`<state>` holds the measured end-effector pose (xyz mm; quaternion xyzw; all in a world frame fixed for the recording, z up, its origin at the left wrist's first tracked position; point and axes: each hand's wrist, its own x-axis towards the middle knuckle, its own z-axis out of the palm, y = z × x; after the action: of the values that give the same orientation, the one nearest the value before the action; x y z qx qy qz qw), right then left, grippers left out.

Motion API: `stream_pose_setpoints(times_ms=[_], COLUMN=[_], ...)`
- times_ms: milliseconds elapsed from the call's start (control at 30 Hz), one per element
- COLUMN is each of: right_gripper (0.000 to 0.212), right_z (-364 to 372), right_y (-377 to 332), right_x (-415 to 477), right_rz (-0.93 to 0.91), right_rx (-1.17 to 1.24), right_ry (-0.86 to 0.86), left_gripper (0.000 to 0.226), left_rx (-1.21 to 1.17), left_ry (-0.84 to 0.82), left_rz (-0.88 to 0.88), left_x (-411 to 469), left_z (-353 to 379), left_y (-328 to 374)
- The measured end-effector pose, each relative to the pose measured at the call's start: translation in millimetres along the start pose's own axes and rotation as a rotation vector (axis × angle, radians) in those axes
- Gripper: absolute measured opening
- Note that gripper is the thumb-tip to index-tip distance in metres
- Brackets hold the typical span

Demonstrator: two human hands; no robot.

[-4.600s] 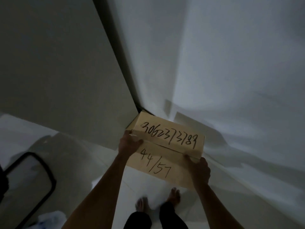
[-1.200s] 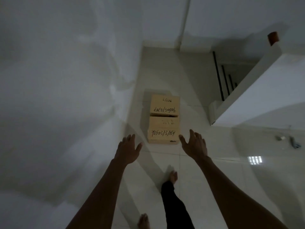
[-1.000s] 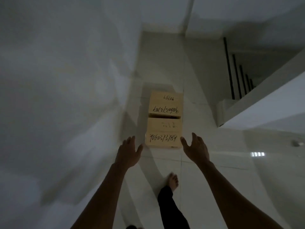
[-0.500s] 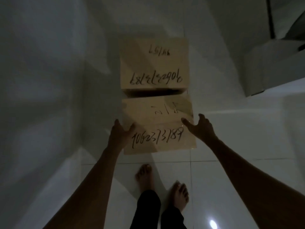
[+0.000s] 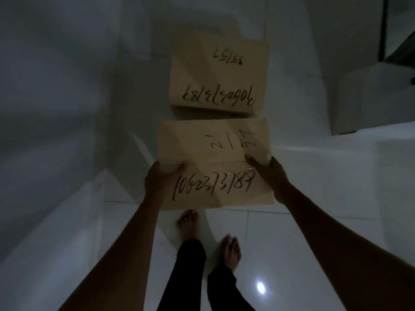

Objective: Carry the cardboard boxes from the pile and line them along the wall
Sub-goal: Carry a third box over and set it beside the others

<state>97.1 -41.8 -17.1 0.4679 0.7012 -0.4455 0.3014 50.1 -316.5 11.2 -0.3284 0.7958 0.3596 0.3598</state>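
Two tan cardboard boxes with handwritten numbers stand one behind the other on the white tiled floor. The near box point(image 5: 213, 153) is right in front of my feet. My left hand point(image 5: 159, 180) grips its left side with the thumb on top. My right hand point(image 5: 268, 173) grips its right side, fingers laid over the top flap. The far box point(image 5: 219, 75) stands just beyond it, its writing upside down to me. Whether the near box rests on the floor or is lifted is not clear.
A white wall point(image 5: 56, 97) runs along the left, close to the boxes. A white low wall or stair side point(image 5: 370, 97) with a dark railing point(image 5: 381, 28) stands at the right. My bare feet point(image 5: 231, 252) are on the glossy tiles point(image 5: 314, 232) below the box.
I walked up to the two boxes with both hands open. Now both hands have closed on the sides of the near box.
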Motion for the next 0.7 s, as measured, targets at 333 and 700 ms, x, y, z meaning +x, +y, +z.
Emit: stream_pose_setpoints(times_ms=[333, 700], right_gripper=[0.087, 0.083], right_z=[-82, -33], right_y=[-81, -15], right_x=[-268, -515], right_rz=[-0.257, -0.586], right_rx=[-0.169, -0.637], right_ry=[-0.077, -0.350], left_gripper=[0.105, 0.097], left_rx=[-0.255, -0.723], left_ry=[0.139, 0.444], left_rz=[-0.048, -0.256], left_x=[-265, -535], left_z=[-135, -158], left_y=[-19, -240])
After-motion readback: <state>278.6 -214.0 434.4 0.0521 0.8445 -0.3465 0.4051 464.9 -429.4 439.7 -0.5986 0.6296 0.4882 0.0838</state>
